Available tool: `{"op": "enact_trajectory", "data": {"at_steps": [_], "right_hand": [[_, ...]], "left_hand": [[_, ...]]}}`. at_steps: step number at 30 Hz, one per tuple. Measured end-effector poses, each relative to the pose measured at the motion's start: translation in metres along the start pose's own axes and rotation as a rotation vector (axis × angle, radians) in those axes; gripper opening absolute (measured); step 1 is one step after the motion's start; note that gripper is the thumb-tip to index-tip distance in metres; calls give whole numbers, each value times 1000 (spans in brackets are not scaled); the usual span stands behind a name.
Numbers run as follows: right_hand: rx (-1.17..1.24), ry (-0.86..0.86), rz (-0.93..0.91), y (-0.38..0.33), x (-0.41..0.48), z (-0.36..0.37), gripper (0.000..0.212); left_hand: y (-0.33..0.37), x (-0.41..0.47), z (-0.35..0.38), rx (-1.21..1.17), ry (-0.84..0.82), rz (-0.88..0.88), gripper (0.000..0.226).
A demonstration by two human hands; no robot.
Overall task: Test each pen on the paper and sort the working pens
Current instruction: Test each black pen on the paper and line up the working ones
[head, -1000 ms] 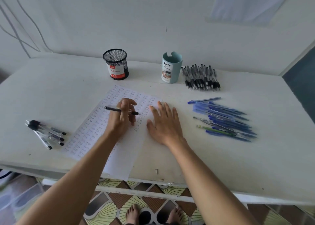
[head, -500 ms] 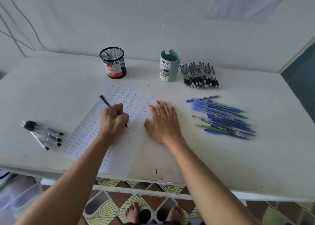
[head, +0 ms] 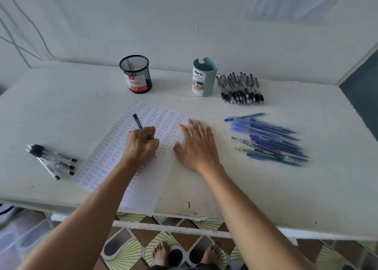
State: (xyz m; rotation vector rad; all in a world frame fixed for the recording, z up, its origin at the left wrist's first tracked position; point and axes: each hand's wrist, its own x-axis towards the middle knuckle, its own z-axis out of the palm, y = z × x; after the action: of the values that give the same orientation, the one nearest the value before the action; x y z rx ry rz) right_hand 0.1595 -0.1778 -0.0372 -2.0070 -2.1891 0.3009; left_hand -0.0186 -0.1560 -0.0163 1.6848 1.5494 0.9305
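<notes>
Left hand is clenched round a slim black pen in a writing grip. The tip is down on the white sheet of paper, at the near right edge of the fist.

The pen's long axis leans up and away from me. Its capped end points to the far left, towards the black wire-mesh cup.

Right hand lies flat with its fingers spread and grasps nothing. It pins the sheet's right edge to the white table.

The sheet is filled with rows of handwritten "Test". The tip sits by the low end of the right-hand column, so I judge this is one more test mark in progress.

- **Loose black-and-clear pens:** a small group on the table, left of the sheet and nearest the left hand.
- **Pale teal plastic cup:** stands at the far edge with the mesh cup, beyond the sheet.
- **Heap of blue pens:** lies to the right, just beside the right hand.
- **Row of black-grip pens:** lies behind the blue heap, next to the teal cup.

I cannot tell which group takes the working pens. If it is the left group, the left hand only needs a short sideways move. The cups call for a reach forward over the sheet.
</notes>
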Motion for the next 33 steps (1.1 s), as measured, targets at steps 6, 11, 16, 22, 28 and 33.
{"op": "enact_trajectory", "data": {"at_steps": [6,11,16,22,28,33], "right_hand": [[-2,15,2,0,1,1,69],[0,16,0,0,0,1,65],[5,18,3,0,0,0,72],[10,25,6,-1,-1,0,84],[8,22,6,0,0,1,76],[11,22,6,-1,0,-1,76]], "left_hand": [[2,-1,1,6,22,6,36],[1,-2,0,-9,-15,35,28],[1,-2,3,11,12,16,35],[-1,-3,4,-8,-12,40,26],[0,-3,5,-14,-22,60,26],[-1,-2,6,-13,-24,68,24]]}}
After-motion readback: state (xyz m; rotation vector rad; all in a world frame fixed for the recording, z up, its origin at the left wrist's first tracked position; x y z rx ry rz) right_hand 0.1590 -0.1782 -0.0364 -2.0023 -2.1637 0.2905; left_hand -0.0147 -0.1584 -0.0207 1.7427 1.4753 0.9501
